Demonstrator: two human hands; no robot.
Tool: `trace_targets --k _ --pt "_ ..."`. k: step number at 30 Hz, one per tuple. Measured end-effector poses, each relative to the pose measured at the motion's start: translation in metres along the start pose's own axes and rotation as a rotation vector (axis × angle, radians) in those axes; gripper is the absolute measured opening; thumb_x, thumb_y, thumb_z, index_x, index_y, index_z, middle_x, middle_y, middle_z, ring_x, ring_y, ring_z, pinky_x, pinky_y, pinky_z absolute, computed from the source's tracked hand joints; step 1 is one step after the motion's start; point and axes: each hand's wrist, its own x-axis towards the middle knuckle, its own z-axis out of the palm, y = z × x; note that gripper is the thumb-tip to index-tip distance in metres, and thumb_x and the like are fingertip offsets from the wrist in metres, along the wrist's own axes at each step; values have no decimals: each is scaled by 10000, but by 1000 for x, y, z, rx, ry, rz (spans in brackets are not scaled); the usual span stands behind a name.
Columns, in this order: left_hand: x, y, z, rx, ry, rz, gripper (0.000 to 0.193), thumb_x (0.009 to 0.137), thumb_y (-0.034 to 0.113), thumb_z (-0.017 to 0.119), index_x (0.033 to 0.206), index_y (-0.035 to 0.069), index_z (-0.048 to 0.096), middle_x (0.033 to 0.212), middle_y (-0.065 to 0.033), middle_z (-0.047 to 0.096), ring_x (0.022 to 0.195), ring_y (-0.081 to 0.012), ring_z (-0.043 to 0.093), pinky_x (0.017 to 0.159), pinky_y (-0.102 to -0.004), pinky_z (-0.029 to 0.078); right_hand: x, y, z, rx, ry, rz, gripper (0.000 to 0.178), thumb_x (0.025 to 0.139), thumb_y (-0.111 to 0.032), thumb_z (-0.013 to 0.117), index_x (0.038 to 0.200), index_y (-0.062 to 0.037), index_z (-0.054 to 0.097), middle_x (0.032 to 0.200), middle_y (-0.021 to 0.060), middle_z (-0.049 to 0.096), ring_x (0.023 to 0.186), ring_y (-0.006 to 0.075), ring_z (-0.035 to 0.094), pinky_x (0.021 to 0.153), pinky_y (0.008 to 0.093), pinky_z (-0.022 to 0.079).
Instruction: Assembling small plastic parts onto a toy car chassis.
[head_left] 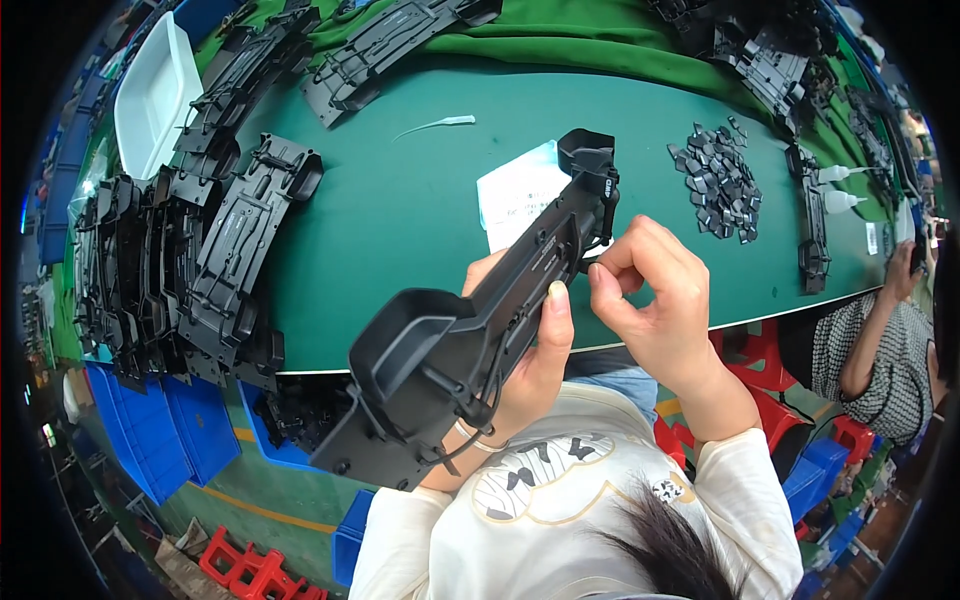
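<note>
Long black chassis is gripped by left hand, angled up-right over counter; right hand fingers pinched closed at its edge

1. We find the long black part to be moulded plastic, matt with a faint sheen along its edges.
2. The stacked black frames look like the same matt plastic.
3. The table cover is smooth green material, dull in finish.
4. The white tray is smooth, slightly glossy plastic.
5. The sheet looks like paper.
6. The small black pieces appear to be matt plastic.
</note>
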Motion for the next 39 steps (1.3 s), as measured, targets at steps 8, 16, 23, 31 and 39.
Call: trace_targets --k 8,16,23,31,39 --pt "1 5 3 -26 6 -26 222 786 101 476 955 -42 459 907 -118 440 711 -154 476 606 -251 394 0 1 1 -13 6 10 191 544 16 588 563 -66 417 526 9 419 455 156 412 448 269 305" --pt "6 -2 4 20 183 28 104 774 63 487 835 -14 523 723 -66 534 628 -127 498 569 -240 406 0 -3 -19 78 -49 148 152 656 -65 600 789 -20 542 599 42 480 518 135 475 518 239 372" --pt "12 12 14 -291 353 -167 90 768 51 508 829 -13 524 751 -15 525 634 -73 482 582 -207 407 12 38 -18 769 -216 535 254 772 -221 532 906 -6 515 757 -8 514 653 66 454 597 187 380" --pt "17 29 7 -259 77 -150 198 724 104 597 888 7 546 815 -24 562 687 -89 512 635 -209 412 10 34 -14 1148 -248 607 145 776 -189 524 836 -74 458 753 -26 506 664 47 458 603 185 375" --pt "1 -3 -9 -42 -185 -82 255 760 169 537 920 -14 458 984 -126 483 892 -176 478 801 -280 357 22 48 -36 1414 -224 656 85 773 -117 511 824 -73 460 782 6 534 699 101 523 644 260 448"
